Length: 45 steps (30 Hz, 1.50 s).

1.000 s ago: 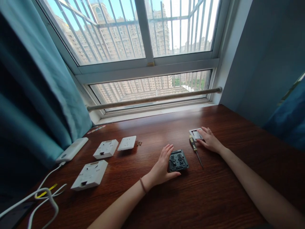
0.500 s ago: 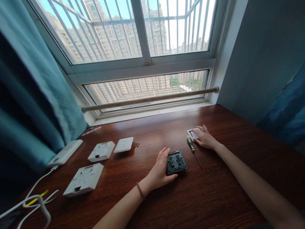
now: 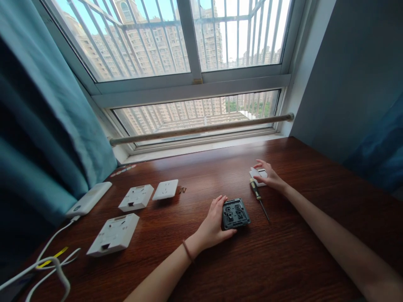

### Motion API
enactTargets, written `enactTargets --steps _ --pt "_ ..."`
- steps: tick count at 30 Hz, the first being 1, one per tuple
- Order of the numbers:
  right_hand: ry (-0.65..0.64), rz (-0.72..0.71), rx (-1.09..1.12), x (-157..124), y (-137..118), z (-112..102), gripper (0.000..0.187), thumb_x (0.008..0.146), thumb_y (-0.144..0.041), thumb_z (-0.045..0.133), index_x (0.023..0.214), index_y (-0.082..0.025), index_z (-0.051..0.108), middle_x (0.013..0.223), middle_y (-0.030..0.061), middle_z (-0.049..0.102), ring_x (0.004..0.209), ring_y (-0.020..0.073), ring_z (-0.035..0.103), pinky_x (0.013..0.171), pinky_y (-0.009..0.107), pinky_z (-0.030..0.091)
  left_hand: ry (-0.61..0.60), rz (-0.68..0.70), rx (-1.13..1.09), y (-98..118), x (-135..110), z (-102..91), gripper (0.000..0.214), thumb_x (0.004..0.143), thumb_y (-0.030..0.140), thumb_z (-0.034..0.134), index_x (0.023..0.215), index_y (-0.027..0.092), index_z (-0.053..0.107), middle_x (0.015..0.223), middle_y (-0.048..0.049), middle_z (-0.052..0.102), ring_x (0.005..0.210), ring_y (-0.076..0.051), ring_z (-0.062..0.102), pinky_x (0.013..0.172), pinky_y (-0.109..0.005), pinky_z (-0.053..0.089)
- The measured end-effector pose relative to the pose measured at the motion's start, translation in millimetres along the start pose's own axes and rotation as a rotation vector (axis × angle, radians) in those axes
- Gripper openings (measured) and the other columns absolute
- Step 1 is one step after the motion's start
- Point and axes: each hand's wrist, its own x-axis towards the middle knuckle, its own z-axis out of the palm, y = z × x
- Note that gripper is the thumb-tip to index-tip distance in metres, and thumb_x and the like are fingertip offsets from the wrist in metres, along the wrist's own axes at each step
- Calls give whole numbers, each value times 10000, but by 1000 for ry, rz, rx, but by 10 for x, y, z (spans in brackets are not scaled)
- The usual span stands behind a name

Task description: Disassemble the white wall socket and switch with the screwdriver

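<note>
My left hand (image 3: 215,222) is wrapped round the left edge of a dark grey switch base (image 3: 236,213), thumb along its near side and fingers along its far side. The base lies on the table with its clips and slots facing up. Over to the right, my right hand (image 3: 270,176) pinches a small white switch rocker (image 3: 255,172) between thumb and fingers. Under it lies a white switch frame (image 3: 261,183), partly covered by the hand. A screwdriver (image 3: 255,189) with a pale and black handle rests just in front of the frame, its shaft pointing toward me.
On the left of the wooden table (image 3: 201,264) are two white mounting boxes (image 3: 135,197), a white socket panel (image 3: 165,189) and some small screws (image 3: 182,190). A white power bank (image 3: 90,199) with a cable (image 3: 58,230) lies by the curtain (image 3: 72,126). A window is behind.
My right hand has risen a little off the white frame, and a small white rocker now shows in its fingers. My left hand stays on the switch base. The view has shifted slightly.
</note>
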Motion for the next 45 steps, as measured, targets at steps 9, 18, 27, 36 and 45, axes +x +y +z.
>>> enactTargets --steps 9,18,27,36,45 --pt "-179 -272 310 -546 -1230 385 884 628 -378 745 1343 -214 251 1097 93 532 1069 259 440 967 446 325 119 -33 -254 -34 -10 -68 745 781 401 584 1369 166 192 1416 -157 288 1324 -265 267 1106 -457 213" --pt "-205 -248 286 -594 -1262 493 872 620 -372 747 1336 -215 273 1132 96 522 1095 264 409 974 441 318 126 -47 -181 -5 14 -55 605 776 324 600 1301 165 346 1331 -143 407 1276 -263 344 1082 -447 270" --pt "-108 -255 221 -340 -1002 196 530 794 -373 585 1264 -214 399 1221 107 496 1152 249 416 988 424 342 155 -27 -90 -17 4 -42 583 802 354 562 1312 186 336 1399 -119 336 1332 -253 247 1109 -465 214" --pt "-135 -4 17 -204 398 -330 619 718 -441 622 1264 -207 449 1287 100 470 1228 277 389 1055 418 294 99 40 32 33 -9 -37 600 806 369 550 1328 184 319 1421 -114 309 1359 -252 171 1119 -467 194" --pt "-210 46 -3 -268 555 -189 634 741 -470 572 1290 -188 424 1294 113 464 1211 273 398 1047 411 288 99 7 -3 -20 -9 -20 627 801 386 556 1330 169 299 1418 -137 305 1358 -268 174 1109 -499 197"
